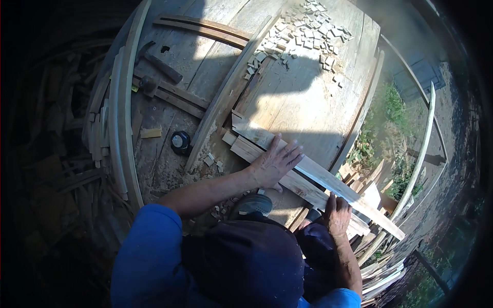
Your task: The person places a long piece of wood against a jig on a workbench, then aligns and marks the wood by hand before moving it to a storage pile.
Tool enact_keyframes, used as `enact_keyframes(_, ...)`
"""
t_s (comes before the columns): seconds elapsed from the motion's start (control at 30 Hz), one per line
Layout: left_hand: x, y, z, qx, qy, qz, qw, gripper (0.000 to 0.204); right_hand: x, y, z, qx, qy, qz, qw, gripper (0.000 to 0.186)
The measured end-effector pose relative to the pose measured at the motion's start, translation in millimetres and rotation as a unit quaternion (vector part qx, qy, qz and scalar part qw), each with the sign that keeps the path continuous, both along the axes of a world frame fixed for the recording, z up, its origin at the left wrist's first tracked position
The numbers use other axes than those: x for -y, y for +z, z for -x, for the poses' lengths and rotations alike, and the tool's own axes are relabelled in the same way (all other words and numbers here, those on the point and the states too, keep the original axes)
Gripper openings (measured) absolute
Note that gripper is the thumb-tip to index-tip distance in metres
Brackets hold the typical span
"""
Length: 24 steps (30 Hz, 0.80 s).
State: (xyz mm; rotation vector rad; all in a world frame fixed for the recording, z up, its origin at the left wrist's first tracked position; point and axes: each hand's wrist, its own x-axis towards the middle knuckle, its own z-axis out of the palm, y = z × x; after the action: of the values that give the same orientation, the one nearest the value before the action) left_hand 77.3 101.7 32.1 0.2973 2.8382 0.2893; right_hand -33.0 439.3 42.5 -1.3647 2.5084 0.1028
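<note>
My left hand (277, 161) lies with its fingers spread across the upper end of two planks on the workbench. One is a long pale plank (362, 203), slanting from the bench's middle down toward the right. Alongside it, on the side nearer to me, runs a second wooden plank (303, 187). Farther down, my right hand (339, 213) has its fingers bent against the pale plank's near edge, gripping it there. A small wood block (229, 137) sits by the second plank's upper end.
Small wood offcuts (308, 33) are scattered over the far bench top (334, 108). A long wooden rail (226, 100) crosses it. Left of the rail lie a hammer (163, 68) and a dark round tape measure (181, 142). Long strips (120, 118) line the left edge; scrap wood (382, 277) is piled lower right.
</note>
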Motion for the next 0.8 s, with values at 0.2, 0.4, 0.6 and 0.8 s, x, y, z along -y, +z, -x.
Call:
enact_keyframes(0.2,-5,-31,3,-0.086,0.020,0.012,0.996,0.099,3,-6,9,-0.040,0.037,0.061,0.997,0.064)
enact_keyframes(0.4,-1,-36,5,-0.104,0.028,0.013,0.994,0.091,-40,5,2,-0.014,-0.254,0.125,0.959,0.063)
enact_keyframes(0.6,14,-30,-6,-0.095,0.056,-0.024,0.994,0.097,-93,-41,20,0.107,-0.802,0.576,0.120,0.076)
enact_keyframes(0.8,23,-28,-2,-0.076,0.050,-0.062,0.994,0.097,-120,-113,27,0.387,-0.548,0.740,0.051,0.080)
